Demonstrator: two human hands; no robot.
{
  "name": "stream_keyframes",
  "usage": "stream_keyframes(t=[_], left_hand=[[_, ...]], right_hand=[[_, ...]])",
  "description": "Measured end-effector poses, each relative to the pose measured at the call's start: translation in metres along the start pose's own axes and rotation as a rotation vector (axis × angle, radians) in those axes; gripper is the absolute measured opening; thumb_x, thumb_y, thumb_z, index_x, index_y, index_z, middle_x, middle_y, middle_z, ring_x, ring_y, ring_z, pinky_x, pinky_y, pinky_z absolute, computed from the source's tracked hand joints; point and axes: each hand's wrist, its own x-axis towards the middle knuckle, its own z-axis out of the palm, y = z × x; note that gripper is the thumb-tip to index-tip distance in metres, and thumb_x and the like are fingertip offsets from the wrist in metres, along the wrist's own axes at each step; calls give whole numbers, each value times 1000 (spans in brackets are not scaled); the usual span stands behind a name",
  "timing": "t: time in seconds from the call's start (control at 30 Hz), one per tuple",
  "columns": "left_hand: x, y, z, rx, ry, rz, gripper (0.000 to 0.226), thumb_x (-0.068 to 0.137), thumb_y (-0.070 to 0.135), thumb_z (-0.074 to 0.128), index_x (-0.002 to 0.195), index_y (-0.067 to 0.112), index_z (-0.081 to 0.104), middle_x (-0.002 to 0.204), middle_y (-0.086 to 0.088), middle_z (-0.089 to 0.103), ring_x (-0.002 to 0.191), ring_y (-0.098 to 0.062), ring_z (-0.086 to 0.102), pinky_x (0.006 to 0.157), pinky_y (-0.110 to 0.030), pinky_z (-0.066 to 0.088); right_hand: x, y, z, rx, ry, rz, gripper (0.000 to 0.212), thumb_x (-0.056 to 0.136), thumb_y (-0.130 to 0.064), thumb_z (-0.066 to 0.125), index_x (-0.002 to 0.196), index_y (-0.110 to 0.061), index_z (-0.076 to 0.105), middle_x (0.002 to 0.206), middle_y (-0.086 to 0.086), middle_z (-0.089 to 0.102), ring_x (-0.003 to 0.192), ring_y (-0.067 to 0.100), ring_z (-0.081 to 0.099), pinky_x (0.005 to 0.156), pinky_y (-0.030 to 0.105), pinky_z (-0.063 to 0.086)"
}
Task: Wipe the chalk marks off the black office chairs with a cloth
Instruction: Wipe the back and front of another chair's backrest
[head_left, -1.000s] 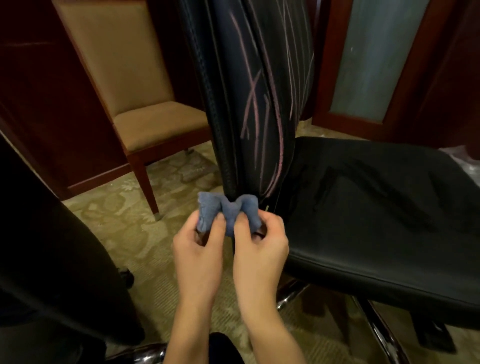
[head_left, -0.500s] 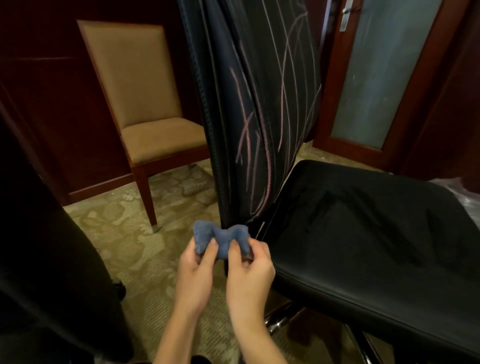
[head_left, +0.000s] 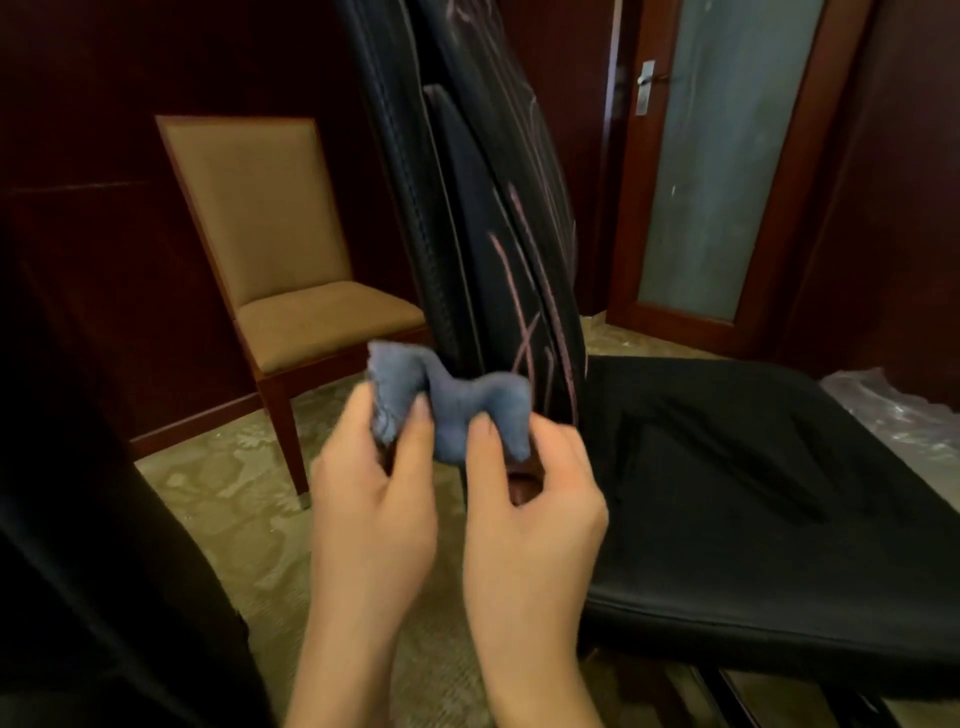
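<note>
A black office chair stands right in front of me, its backrest edge-on and streaked with pink chalk marks. Its seat spreads to the right. A small blue cloth is bunched between both hands just in front of the backrest's lower edge. My left hand pinches its left end between thumb and fingers. My right hand pinches its right end the same way. The cloth does not touch the chair.
A tan upholstered wooden chair stands at the back left against dark wood panelling. A door with a frosted pane is at the back right. Another black chair's back fills the lower left. Clear plastic lies on the patterned carpet, far right.
Both hands have risen with the cloth and come nearer the camera. The view has tilted up, showing more of the tan chair and door.
</note>
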Motion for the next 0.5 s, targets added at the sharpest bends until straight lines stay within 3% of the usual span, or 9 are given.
stream_keyframes(t=[0.13,0.2,0.27,0.37,0.5], left_hand=[[10,17,2,-28,43,-4,15,104,25,48,96,23,60,83,1,64,72,-21,62,62,-39,49],[-8,10,8,-7,63,-53,14,97,33,49,95,22,58,78,4,64,61,-13,60,51,-28,46],[-30,-6,14,1,77,-136,16,95,36,51,102,24,59,80,9,66,61,-7,63,50,-18,46],[-52,-30,20,27,44,-261,15,102,24,50,109,32,60,84,12,69,68,-8,67,57,-27,52],[-59,-32,18,-56,23,-367,16,103,21,52,108,28,65,92,3,72,87,-14,71,82,-46,57]], right_hand=[[10,-19,4,-69,-16,-62,21,90,-39,57,94,-23,68,87,-12,58,79,6,60,67,23,50],[1,-8,0,-141,-28,-49,22,89,-41,53,90,-23,66,86,-12,57,78,4,59,66,24,51],[-11,11,-7,-177,-18,0,25,86,-41,53,92,-21,67,88,-11,58,79,4,60,68,30,53],[-27,37,-16,-202,2,88,27,84,-36,55,94,-15,70,91,-9,59,79,6,61,70,37,55],[-31,39,-19,-216,-49,112,18,84,-29,59,89,-15,68,88,-9,57,77,4,58,68,28,49]])
